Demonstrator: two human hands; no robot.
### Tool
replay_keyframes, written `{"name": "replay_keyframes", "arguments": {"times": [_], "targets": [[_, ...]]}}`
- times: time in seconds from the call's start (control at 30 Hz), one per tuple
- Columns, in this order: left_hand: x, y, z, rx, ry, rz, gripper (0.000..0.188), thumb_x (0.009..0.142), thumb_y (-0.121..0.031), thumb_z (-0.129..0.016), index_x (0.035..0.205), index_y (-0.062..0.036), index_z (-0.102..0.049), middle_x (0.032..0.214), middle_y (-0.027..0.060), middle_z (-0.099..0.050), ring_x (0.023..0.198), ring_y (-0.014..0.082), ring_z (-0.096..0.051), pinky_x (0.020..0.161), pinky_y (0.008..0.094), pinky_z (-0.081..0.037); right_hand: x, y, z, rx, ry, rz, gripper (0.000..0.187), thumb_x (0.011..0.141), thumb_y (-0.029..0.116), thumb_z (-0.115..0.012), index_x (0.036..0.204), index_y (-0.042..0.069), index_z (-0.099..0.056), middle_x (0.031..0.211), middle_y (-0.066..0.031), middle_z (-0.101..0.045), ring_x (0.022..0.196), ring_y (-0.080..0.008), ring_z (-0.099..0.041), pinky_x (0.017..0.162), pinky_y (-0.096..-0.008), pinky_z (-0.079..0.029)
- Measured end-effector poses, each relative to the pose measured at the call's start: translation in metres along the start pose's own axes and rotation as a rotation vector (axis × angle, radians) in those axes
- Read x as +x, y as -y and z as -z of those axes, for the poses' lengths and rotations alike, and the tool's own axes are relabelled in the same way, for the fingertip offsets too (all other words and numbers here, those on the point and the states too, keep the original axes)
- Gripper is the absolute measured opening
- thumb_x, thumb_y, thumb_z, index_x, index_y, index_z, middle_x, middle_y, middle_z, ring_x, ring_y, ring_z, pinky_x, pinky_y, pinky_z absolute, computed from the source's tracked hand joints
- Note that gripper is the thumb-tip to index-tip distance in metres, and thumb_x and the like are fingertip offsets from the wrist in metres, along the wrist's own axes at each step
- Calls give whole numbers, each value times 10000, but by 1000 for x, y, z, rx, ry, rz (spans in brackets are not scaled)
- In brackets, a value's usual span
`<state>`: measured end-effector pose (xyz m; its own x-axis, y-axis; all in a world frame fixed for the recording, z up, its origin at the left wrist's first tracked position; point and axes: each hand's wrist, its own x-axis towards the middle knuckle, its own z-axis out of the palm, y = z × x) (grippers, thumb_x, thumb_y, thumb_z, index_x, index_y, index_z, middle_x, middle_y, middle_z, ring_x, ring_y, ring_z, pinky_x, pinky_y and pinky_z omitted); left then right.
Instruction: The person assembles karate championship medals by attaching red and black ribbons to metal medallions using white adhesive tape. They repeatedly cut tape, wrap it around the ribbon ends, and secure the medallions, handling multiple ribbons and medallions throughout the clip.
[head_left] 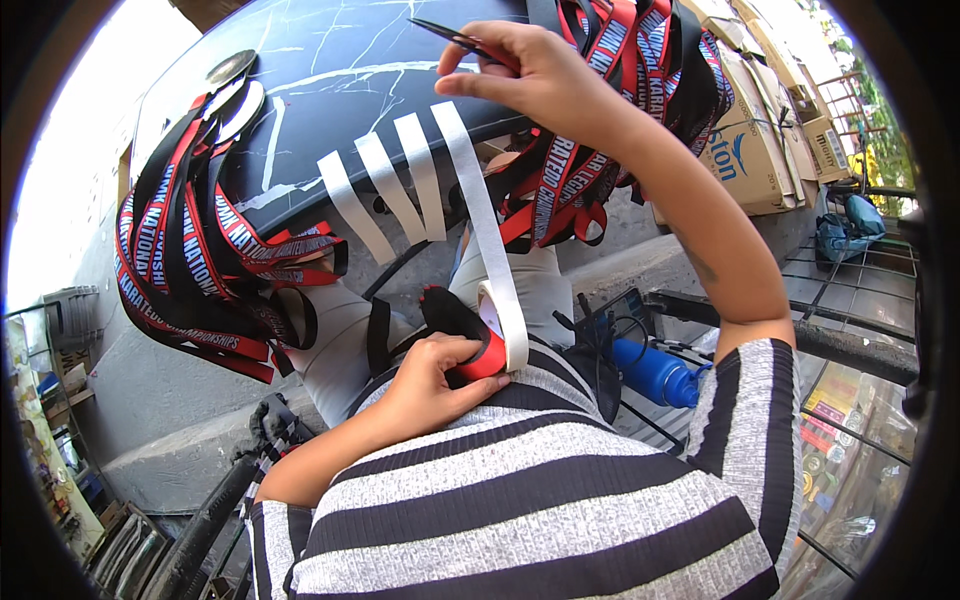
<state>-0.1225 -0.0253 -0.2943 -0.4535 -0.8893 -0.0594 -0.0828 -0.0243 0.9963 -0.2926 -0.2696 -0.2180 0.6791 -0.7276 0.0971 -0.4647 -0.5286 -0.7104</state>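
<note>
In my lap, a roll of white tape [515,335] stands on edge, with my left hand [430,380] closed at its lower side. A red band [487,362] shows between those fingers and the roll; the fingers partly hide it. From the roll, a long tape strip [470,185] runs up to the edge of the dark marbled table [330,90]. Above its far end, my right hand [500,70] is raised, gripping black-and-red scissors [445,33] with the tips pointing left. Shorter white strips [357,208] hang from the table edge, left of the long one.
Lanyards with medals [170,240] hang over the table's left side. More red-and-black lanyards [640,60] are heaped at the right. Cardboard boxes [755,135] stand beyond them. A blue bottle [655,372] lies by my right side, near a metal rack [850,265].
</note>
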Motion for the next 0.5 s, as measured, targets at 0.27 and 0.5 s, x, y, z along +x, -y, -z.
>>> {"name": "replay_keyframes", "arguments": {"times": [0.27, 0.5], "targets": [[-1, 3, 5, 65, 32, 20, 286, 815, -181, -803, 758, 39, -630, 608, 149, -517, 532, 190, -493, 531, 328, -374, -46, 27, 41, 87, 233, 15, 382, 1054, 355, -493, 1093, 10, -653, 1009, -43, -667, 1052, -112, -596, 952, -257, -444], [-4, -1, 8, 20, 70, 147, 268, 833, -198, -797, 846, 47, -688, 658, 108, -569, 658, 145, -499, 654, 310, -397, -79, 24, 42, 183, 355, -185, 357, 1065, 321, -476, 1141, 14, -642, 1059, -38, -653, 1015, -100, -572, 931, -260, -449]]}}
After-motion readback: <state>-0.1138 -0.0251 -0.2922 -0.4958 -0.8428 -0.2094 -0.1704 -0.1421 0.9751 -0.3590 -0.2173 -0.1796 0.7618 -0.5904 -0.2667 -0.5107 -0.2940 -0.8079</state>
